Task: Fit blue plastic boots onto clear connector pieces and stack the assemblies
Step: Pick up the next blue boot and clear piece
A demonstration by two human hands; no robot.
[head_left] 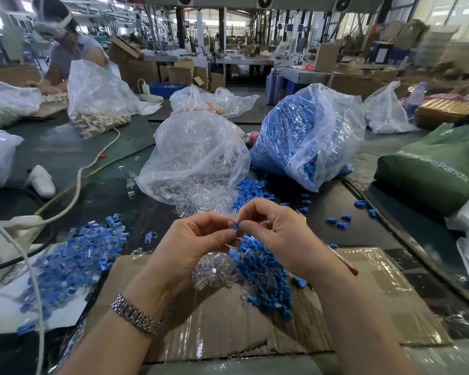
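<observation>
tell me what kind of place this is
Most likely a factory assembly floor: big bags of blue boots and clear connectors on the bench, a pile of finished assemblies, and another worker sorting parts.

Blue boot (237, 225) mostly hidden between pinching fingers (229, 235); clear piece there too small to tell.

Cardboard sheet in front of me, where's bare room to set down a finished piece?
The cardboard sheet is bare along its near edge and right part. Its middle is crowded with clear connectors and loose blue boots. At left, the assembled pile covers the white sheet.
</observation>
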